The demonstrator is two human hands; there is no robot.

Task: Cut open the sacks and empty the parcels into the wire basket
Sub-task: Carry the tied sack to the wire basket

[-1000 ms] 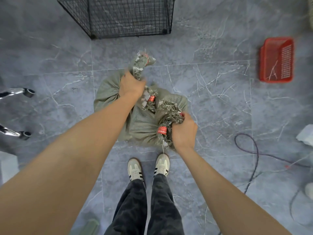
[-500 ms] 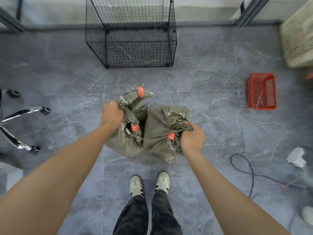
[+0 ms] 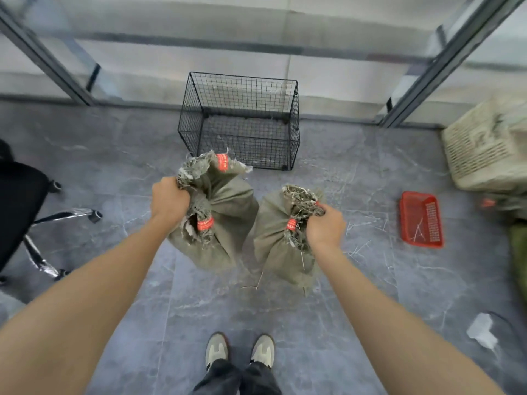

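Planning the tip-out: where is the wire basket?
Head view: the wire basket stands on the floor at top centre, just beyond the sack in the left hand.

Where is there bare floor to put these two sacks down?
Bare grey tiles lie between the black wire basket and the red plastic tray, and between the olive woven sacks and the pale shoes. Crowded: left by the black office chair, right by the cream lattice crate.

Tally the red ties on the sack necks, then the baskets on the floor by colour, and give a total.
Red ties: 3
Black wire basket: 1
Red basket: 1
Cream basket: 1
Total: 6
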